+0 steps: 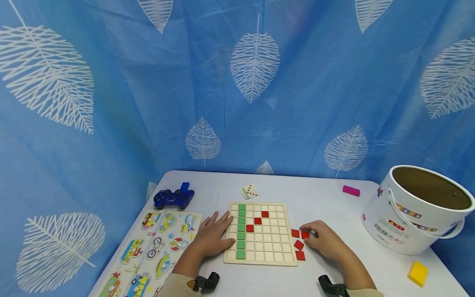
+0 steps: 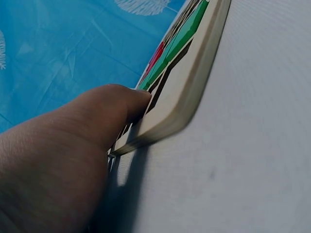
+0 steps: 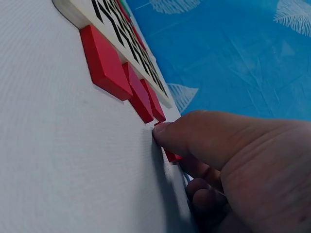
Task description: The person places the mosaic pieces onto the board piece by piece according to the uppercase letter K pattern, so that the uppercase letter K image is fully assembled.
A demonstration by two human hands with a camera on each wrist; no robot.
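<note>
A square wooden grid board (image 1: 259,263) lies on the white table. Green tiles (image 1: 241,234) fill one column near its left side, and three red tiles (image 1: 257,221) sit on a diagonal. My left hand (image 1: 213,237) rests at the board's left edge, fingers spread; in the left wrist view the thumb (image 2: 121,99) presses on the board near its corner. Right of the board, my right hand (image 1: 326,241) pinches a red tile (image 3: 172,156) between thumb and fingers, close over the table. Three loose red tiles (image 1: 299,245) lie between that hand and the board.
Behind the board lies a small pattern card (image 1: 250,191). A vehicle puzzle board (image 1: 148,268) and a blue game controller (image 1: 173,199) are at left. On the right are a white bucket (image 1: 378,218), a magenta block (image 1: 351,190) and a yellow block (image 1: 418,273).
</note>
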